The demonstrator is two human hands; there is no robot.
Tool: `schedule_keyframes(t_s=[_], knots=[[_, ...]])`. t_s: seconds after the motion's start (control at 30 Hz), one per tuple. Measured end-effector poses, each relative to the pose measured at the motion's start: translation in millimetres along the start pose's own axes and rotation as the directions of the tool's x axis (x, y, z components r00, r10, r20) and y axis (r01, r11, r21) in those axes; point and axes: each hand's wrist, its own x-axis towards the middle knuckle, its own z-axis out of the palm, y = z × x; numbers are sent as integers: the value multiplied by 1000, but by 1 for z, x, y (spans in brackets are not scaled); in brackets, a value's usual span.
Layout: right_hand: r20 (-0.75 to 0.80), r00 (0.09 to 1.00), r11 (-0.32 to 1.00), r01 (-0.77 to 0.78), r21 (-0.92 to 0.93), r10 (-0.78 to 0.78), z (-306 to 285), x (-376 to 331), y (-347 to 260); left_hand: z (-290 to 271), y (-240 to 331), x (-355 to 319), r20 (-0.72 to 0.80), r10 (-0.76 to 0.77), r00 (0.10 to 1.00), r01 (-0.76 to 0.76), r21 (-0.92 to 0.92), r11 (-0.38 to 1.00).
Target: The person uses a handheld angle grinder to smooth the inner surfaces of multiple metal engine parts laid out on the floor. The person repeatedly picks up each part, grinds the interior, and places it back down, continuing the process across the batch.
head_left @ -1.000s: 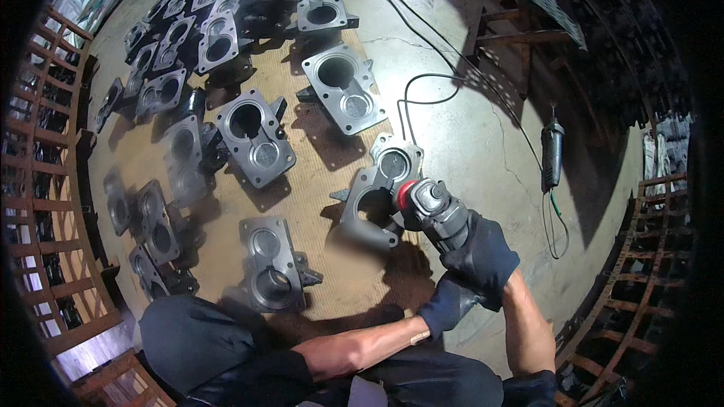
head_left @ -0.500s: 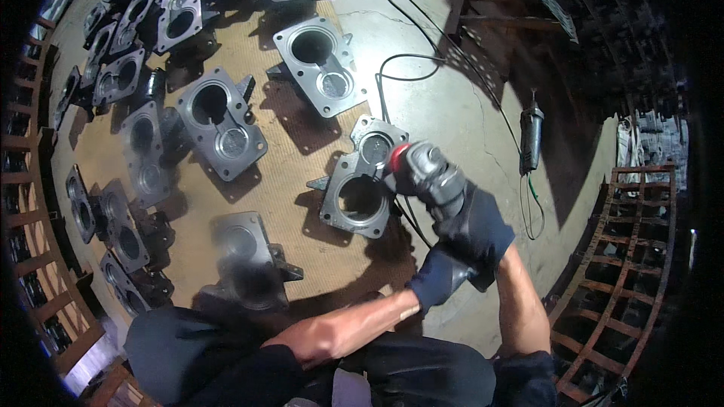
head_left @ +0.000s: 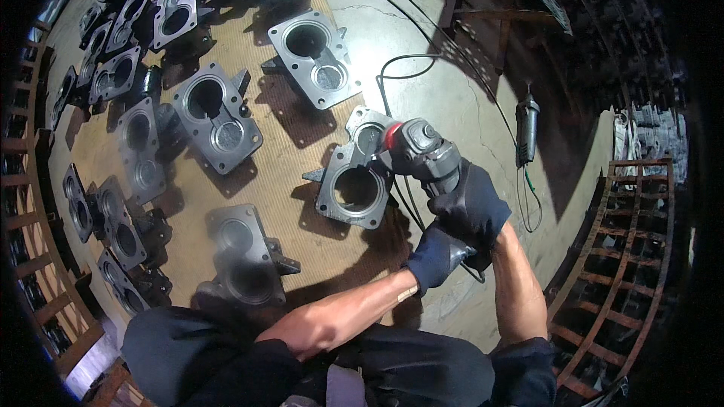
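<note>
Both of my hands wear dark gloves and are closed around one angle grinder [head_left: 427, 152]. My right hand [head_left: 477, 202] wraps its body behind the gear head. My left hand [head_left: 437, 258] grips lower, by the rear end where the cord comes out. At the grinder's front, the red-edged disc [head_left: 393, 136] lies against or just above the right side of a grey metal casting [head_left: 341, 187]. This casting has a large round opening and a smaller round recess. Whether the disc touches it I cannot tell.
More flanged castings [head_left: 315, 60] lie on a sheet of cardboard [head_left: 290, 181] to the left and ahead. A second corded power tool [head_left: 529, 130] lies on the concrete floor at right, with black cables [head_left: 411, 56] ahead. Rusty metal racks [head_left: 626, 256] stand on both sides.
The grinder's head has moved slightly away from me, along the casting's right side, and its outline is sharper. Both hands keep their grip. The whole view has shifted a little.
</note>
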Motion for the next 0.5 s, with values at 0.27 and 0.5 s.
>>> schedule_keyframes(t_s=[0.27,0.5], knots=[[24,1000,991,-9,131,6,24,-47,-4,28,-53,-45,-25,-116,993,115,-67,991],[-36,999,999,32,20,-31,-1,-8,-5,-3,11,-2,32,-65,997,62,97,993]])
